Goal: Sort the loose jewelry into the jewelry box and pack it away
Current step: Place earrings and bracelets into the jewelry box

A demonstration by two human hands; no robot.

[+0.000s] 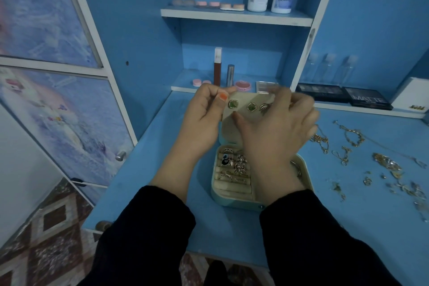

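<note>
Rings (232,166) are seated in the jewelry box (232,202), earrings (233,104) are pinned in its lid (228,131), which is pinched by the left hand (204,118) (the right hand's (278,132) grip cannot be told), and chains (348,144) at 3 o'clock on the tabletop (162,146) are left unsorted.

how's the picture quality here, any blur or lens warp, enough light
Head view: the light is dim and bluish, with no glare; the right hand is motion-blurred at its fingers, so its grip is unclear; the left hand pinching the lid and the earrings are sharper; the chains smear toward the right edge; the wide lens tilts the shelf upright.
</note>
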